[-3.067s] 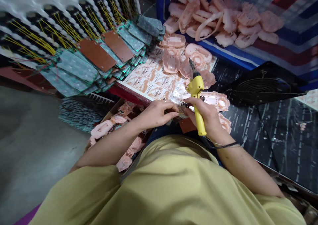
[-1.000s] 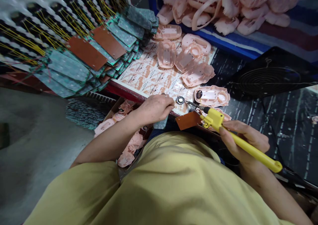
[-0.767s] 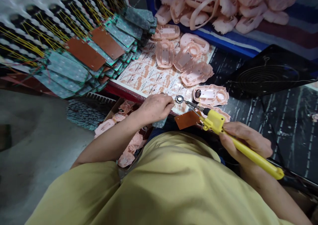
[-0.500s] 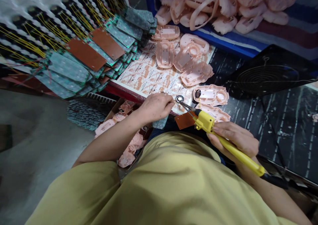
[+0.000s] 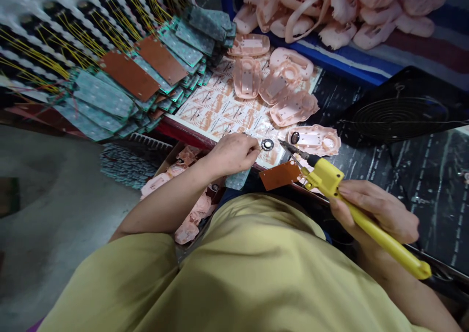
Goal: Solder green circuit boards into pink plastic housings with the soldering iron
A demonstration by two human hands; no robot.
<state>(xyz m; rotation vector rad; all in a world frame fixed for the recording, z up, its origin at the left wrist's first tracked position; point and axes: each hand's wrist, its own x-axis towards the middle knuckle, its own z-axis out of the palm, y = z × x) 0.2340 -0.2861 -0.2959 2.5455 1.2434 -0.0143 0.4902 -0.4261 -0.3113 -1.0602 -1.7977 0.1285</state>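
Observation:
My right hand [image 5: 379,210] is wrapped round a yellow soldering gun [image 5: 328,176]. Its dark tip points left, just right of a small round black part with a pale centre [image 5: 267,144], perhaps a speaker, and apart from it. My left hand [image 5: 238,151] is closed in a pinch beside that round part; whatever its fingertips hold is hidden. Beneath the soldering gun's tip lies a brown circuit board [image 5: 280,175] at the table's front edge. A pink plastic shell [image 5: 317,140] with a dark round piece in it lies behind the tip.
Several more pink shells [image 5: 247,78] lie on the printed sheet [image 5: 223,108]. Wired circuit boards [image 5: 106,95] are stacked at the left. A blue bin [image 5: 351,61] of pink parts stands at the back, a black fan [image 5: 399,110] at the right. Below the table, a box holds pink pieces [image 5: 194,217].
My right hand has drawn the soldering gun to the right, so its tip has come away from the round part. My left hand has barely moved.

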